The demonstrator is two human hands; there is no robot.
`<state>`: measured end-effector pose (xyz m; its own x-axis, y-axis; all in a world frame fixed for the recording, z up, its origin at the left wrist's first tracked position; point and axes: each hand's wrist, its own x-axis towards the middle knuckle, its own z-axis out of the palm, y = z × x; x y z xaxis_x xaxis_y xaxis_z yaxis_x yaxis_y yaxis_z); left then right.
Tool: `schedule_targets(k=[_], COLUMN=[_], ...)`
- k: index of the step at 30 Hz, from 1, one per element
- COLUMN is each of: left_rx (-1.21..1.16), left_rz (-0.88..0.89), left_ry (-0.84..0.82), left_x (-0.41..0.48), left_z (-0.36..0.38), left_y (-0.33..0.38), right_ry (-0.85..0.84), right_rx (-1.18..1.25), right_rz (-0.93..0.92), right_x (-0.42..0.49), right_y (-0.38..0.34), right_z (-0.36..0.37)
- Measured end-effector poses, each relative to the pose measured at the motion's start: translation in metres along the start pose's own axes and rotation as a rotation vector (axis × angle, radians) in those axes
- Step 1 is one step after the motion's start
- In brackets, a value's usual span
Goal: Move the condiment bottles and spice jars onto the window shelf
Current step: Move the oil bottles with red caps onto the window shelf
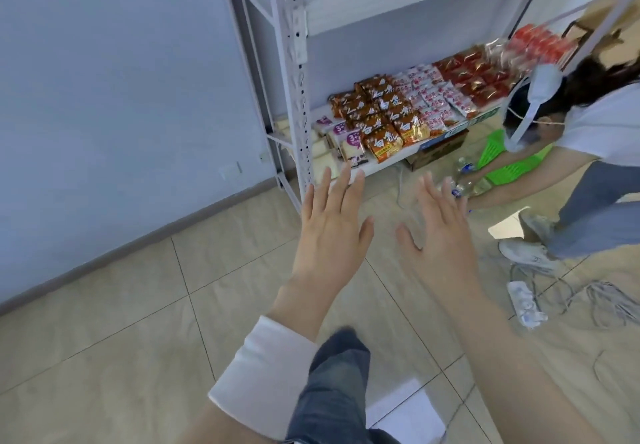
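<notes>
Tiled floor [138, 322] fronts the shelf rack [294, 63]; left hand [330, 236] and right hand [441, 239] spread, empty.

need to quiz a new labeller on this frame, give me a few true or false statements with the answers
1. The left hand holds a jar. False: it is open and holds nothing.
2. The right hand is open, fingers spread. True.
3. Snack packets lie on the lowest shelf of the rack. True.
4. The green basket stands on that shelf. False: it is off the rack, low near the floor.
5. A power strip lies on the floor. True.
</notes>
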<state>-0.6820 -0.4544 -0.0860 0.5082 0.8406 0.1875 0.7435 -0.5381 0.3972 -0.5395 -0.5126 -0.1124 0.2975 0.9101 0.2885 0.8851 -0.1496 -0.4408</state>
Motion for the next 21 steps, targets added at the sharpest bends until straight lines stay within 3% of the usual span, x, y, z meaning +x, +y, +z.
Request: schedule_targets(k=[6, 12, 21], left_rx=[0.069, 0.115, 0.025], left_rz=[-0.045, -0.081, -0.127], left_ry=[0.214, 0.304, 0.422], left_x=[0.091, 0.159, 0.282], left_z=[-0.025, -0.032, 0.0], left_y=[-0.018, -0.022, 0.029], right_ry=[0.048, 0.062, 0.091], right_rx=[0.03, 0.104, 0.271], right_rz=[-0.145, -0.231, -0.29], right_x=[0.113, 0.197, 0.32], right_y=[-0.009, -0.007, 0.062], right_z=[-0.001, 0.0, -0.025])
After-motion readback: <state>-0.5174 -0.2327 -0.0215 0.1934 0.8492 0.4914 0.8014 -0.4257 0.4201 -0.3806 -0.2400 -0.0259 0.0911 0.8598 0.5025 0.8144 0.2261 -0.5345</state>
